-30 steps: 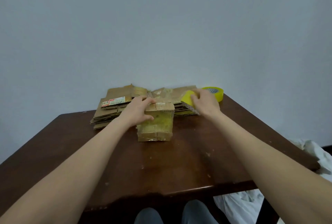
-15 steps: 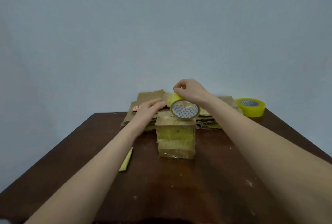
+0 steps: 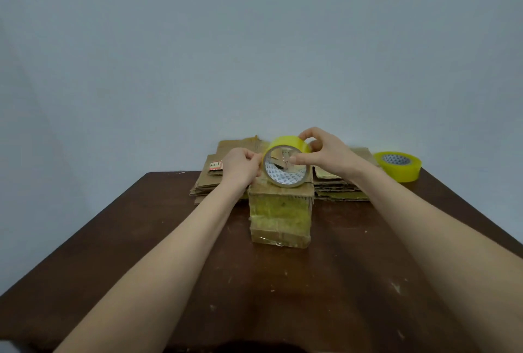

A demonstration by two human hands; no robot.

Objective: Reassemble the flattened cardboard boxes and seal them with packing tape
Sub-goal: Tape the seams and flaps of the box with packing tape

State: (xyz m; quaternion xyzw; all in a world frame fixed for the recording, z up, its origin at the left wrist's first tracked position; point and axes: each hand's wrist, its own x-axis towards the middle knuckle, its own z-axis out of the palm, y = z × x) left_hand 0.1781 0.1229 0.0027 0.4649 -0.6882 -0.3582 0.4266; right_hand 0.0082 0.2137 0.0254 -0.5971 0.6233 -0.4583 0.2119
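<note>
The right hand (image 3: 328,156) grips a roll of yellow packing tape (image 3: 284,142) held on edge, its open core facing the camera. The thumb (image 3: 300,159) lies across the front of the core, and the index finger (image 3: 307,134) curls over the top of the roll's outer band. The other fingers are folded behind the roll and mostly hidden.

The left hand (image 3: 240,169) is closed up, with its fingertips (image 3: 256,159) bunched and pinching at the roll's left rim. Whether they have the loose tape end cannot be told.

Directly below both sets of fingers stands the assembled cardboard box (image 3: 280,217), upright on the dark wooden table (image 3: 175,262). Its front is covered in yellowish tape bands. The roll's lower edge meets the box's top in this view, but contact cannot be confirmed.

Behind the fingers lies a stack of flattened cardboard boxes (image 3: 339,187), spreading out to both sides of the hands. A small label with handwritten figures (image 3: 215,165) sits just left of the left knuckles.

Well to the right of the right hand, a second yellow tape roll (image 3: 402,171) lies flat near the table's far corner. A pale blue-grey wall (image 3: 254,41) rises behind everything.
</note>
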